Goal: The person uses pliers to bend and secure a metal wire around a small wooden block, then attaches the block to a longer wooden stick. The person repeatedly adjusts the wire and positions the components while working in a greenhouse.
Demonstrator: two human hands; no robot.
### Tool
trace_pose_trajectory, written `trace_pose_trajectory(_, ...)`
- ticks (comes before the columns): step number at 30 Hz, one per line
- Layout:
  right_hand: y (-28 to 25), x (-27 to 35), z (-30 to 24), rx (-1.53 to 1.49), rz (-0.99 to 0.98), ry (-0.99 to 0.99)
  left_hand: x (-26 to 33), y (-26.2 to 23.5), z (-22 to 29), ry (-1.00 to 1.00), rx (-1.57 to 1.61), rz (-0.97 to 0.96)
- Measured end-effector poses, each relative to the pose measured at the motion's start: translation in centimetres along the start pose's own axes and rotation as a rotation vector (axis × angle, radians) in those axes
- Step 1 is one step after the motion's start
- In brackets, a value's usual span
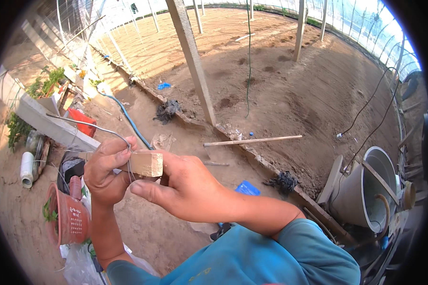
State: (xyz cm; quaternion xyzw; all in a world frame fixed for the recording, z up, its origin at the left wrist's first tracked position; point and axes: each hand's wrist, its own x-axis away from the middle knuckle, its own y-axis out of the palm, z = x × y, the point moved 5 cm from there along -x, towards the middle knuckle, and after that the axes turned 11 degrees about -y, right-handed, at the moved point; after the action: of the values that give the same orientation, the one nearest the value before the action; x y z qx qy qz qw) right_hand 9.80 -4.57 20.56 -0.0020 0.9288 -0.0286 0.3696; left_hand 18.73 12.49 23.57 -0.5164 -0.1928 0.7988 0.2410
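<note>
A pale wooden bar [146, 164] with a rough sawn end is held up between my hands. A thin grey wire [91, 124] runs in from the left, passes my left fingertips and bends down around the bar. My left hand [105, 172] is closed with curled fingers on the wire, against the side of the bar. Closed around the bar's near end is my right hand [188, 187], its thumb beside the wire's lower strands. The right fingers are partly hidden behind the wood.
A concrete post [192, 61] rises ahead from a low soil border. A stick [252, 141] lies beyond my hands. At right stands a large grey bucket [352, 199]; at left, a red basket [73, 221] and a slanting concrete beam [50, 116]. A blue hose [126, 114] crosses the ground.
</note>
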Motion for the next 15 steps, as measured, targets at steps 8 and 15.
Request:
trace_pose_trajectory(8,-0.5,1.8,1.7,-0.457,0.048,0.390,-0.7,0.4,0.9,-0.002,-0.024,0.002)
trace_pose_trajectory(15,0.7,2.1,0.8,-0.737,-0.018,0.544,-0.3,0.2,1.3,0.002,-0.001,-0.010)
